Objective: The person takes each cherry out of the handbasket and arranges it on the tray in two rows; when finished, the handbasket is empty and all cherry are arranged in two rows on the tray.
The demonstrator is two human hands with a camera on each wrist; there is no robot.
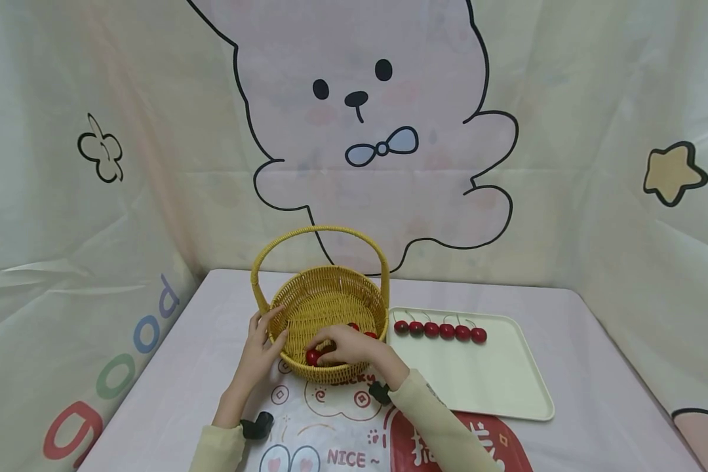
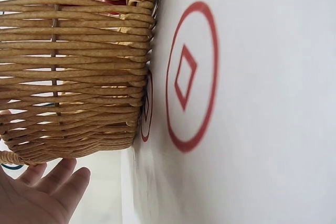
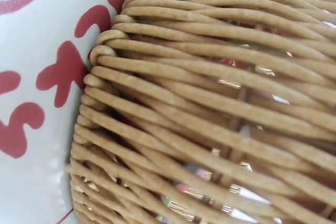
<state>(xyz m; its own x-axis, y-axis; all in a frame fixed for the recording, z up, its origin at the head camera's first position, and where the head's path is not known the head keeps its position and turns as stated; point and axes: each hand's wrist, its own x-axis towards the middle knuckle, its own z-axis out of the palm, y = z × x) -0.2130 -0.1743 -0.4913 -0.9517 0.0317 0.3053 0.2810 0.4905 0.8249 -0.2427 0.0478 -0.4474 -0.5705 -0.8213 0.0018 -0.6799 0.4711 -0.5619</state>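
Observation:
My left hand [image 1: 258,351] holds the left side of a yellow wicker basket [image 1: 324,375], with the thumb at the rim and fingers by the handle's base. In the left wrist view, the fingers [image 2: 60,182] lie against the outside of the weave. My right hand [image 1: 348,345] reaches inside the basket and pinches a dark red cherry [image 1: 313,357] near the front left wall. Beyond that hand, another cherry [image 1: 370,335] and a partly hidden one [image 1: 353,326] lie inside. The right wrist view shows only the basket's woven wall [image 3: 210,93], hiding the fingers.
Right of the basket lies a cream tray [image 1: 484,387]. Several cherries [image 1: 446,331] with stems form a row along its far side. The arched basket handle [image 1: 324,229] stands upright. A printed cloth [image 1: 354,452] covers the table, and a curtain [image 1: 566,164] hangs behind.

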